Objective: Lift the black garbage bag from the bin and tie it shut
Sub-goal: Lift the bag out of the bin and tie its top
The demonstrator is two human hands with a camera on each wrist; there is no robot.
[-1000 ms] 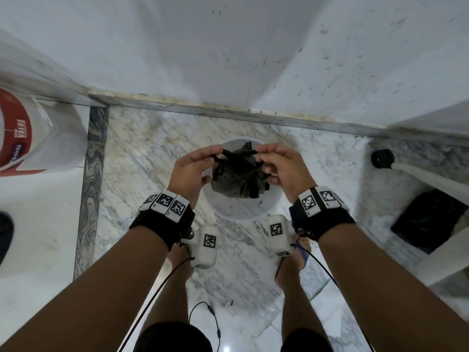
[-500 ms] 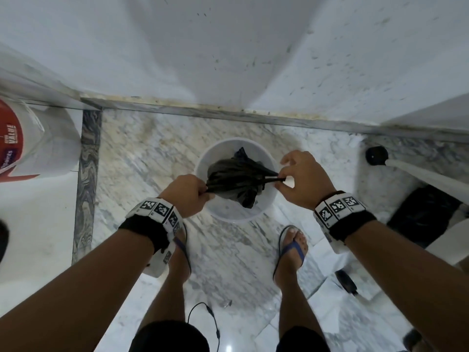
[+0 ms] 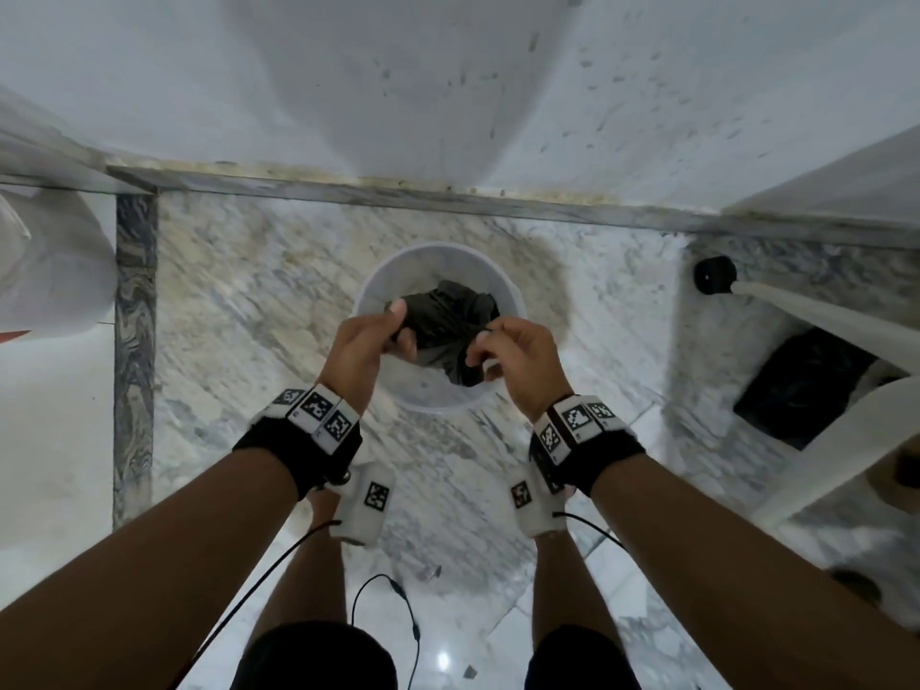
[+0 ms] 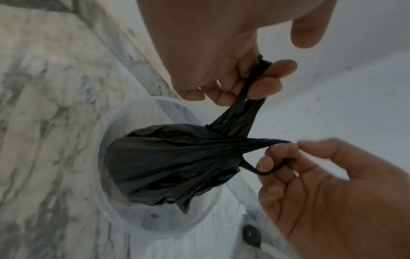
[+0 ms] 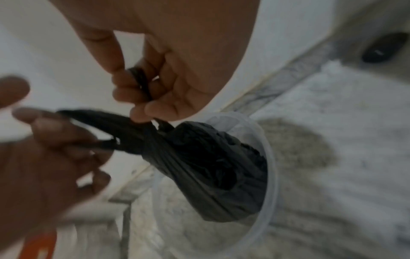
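A small black garbage bag (image 3: pixel 448 318) hangs just above the open white bin (image 3: pixel 367 296) on the marble floor. My left hand (image 3: pixel 378 336) grips one twisted handle strip of the bag, seen close in the left wrist view (image 4: pixel 255 82). My right hand (image 3: pixel 498 348) pinches the other strip with its loop hooked over the fingers (image 4: pixel 281 157). The two strips cross over the bag's gathered neck (image 4: pixel 230 138). In the right wrist view the bag (image 5: pixel 210 166) dangles inside the bin's rim (image 5: pixel 271 157), below my right hand (image 5: pixel 150 91) and the blurred left hand (image 5: pixel 55 140).
The bin stands close to a white wall (image 3: pixel 448 92). A white bucket (image 3: pixel 50 271) is at the left. At the right are a white chair leg with a black foot (image 3: pixel 714 275) and another black bag (image 3: pixel 801 390). A cable (image 3: pixel 388 590) lies between my feet.
Half a second ago my hands pulled the two strips apart and taut. Now both hands have come back together over the bin, with the strips crossed.
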